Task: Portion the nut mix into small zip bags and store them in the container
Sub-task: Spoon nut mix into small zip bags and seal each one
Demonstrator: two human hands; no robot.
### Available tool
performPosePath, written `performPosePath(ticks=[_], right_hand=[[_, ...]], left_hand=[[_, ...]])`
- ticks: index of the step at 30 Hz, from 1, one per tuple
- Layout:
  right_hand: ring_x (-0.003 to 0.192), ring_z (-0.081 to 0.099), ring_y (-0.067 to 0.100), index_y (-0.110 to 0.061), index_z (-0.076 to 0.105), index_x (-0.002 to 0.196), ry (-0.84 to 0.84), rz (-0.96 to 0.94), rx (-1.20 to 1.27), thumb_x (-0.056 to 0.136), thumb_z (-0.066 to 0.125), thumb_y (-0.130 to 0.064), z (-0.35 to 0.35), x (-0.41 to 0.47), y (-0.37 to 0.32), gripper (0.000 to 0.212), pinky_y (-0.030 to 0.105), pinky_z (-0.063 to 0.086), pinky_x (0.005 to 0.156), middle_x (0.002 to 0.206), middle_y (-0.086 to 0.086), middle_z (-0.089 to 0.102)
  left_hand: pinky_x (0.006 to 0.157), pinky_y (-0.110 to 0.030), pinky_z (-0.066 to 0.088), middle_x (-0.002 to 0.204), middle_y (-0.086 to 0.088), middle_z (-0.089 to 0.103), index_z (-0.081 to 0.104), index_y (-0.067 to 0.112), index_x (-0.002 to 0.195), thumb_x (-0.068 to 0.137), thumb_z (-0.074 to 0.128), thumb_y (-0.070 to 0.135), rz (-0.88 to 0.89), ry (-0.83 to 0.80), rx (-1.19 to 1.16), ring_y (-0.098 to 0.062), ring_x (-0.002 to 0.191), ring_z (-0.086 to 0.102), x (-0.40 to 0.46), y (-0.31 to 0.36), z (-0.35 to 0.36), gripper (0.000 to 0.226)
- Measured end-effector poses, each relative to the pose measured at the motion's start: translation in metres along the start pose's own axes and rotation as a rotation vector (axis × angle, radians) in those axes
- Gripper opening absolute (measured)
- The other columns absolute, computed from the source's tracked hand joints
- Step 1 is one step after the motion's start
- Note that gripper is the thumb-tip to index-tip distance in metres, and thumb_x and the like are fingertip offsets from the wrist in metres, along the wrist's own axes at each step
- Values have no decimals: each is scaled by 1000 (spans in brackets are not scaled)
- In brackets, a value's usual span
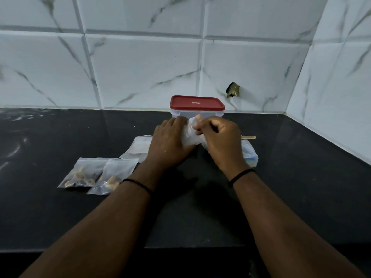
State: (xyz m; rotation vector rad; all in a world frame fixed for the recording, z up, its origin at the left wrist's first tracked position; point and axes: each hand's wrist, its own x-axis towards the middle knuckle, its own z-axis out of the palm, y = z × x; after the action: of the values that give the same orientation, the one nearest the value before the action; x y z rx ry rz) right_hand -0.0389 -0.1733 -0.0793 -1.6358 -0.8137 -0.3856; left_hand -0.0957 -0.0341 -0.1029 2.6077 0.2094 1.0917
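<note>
Both hands meet over the black counter point(60, 217), just in front of the container point(197, 113), and hold one small clear bag point(190, 135) between them. The left hand point(170, 145) lies palm down with its fingers curled over the bag's left side; the right hand point(222, 143) is bunched into a loose fist, its thumb and fingers pinching the bag's upper edge. What the bag holds cannot be told — the plastic is crumpled and mostly covered. The container is a clear box with its red lid point(197, 102) on, standing near the tiled wall point(140, 67), partly hidden by the fingers. To the left of the left forearm two filled bags point(96, 174) lie flat on the counter, side by side and overlapping at their edges, nuts showing through near their lower ends. Just behind them, partly under the left hand, lies a flat pile of empty bags point(139, 146). Behind the right hand a larger clear bag point(250, 152) with some blue on it sits on the counter, and a pale wooden stick point(249, 137) pokes out beyond it. Each wrist wears a thin black band — the left band point(138, 183) and the right band point(241, 175). A dark fitting point(232, 90) juts from the wall behind the container.
</note>
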Motion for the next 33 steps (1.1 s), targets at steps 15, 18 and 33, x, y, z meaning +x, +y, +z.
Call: performPosePath(ticks=[15,18,33], right_hand=[[75,61,10,-32,67,73,-379,271,-793,86,73,-37,-92,56,71,16,27,45,67,83,-9,68],[63,60,10,-27,71,69,-277,255,-731,84,76,-25,-99,57,69,17,25,44,56,68,-8,65],[63,60,4,-29,67,80,-69,158,-283,89,72,-23,-108,45,48,12,26,47,63,75,-10,69]], left_hand=[[98,-43,50,126,5,58,49,30,131,76,80,43,-40,-264,-217,-14,111,56,10,19,19,65],[99,-39,50,132,6,56,47,32,135,78,79,42,-44,-333,-255,-13,115,56,10,22,21,67],[75,-11,40,108,17,59,53,31,127,82,77,26,-104,-536,-358,-1,95,59,5,31,22,51]])
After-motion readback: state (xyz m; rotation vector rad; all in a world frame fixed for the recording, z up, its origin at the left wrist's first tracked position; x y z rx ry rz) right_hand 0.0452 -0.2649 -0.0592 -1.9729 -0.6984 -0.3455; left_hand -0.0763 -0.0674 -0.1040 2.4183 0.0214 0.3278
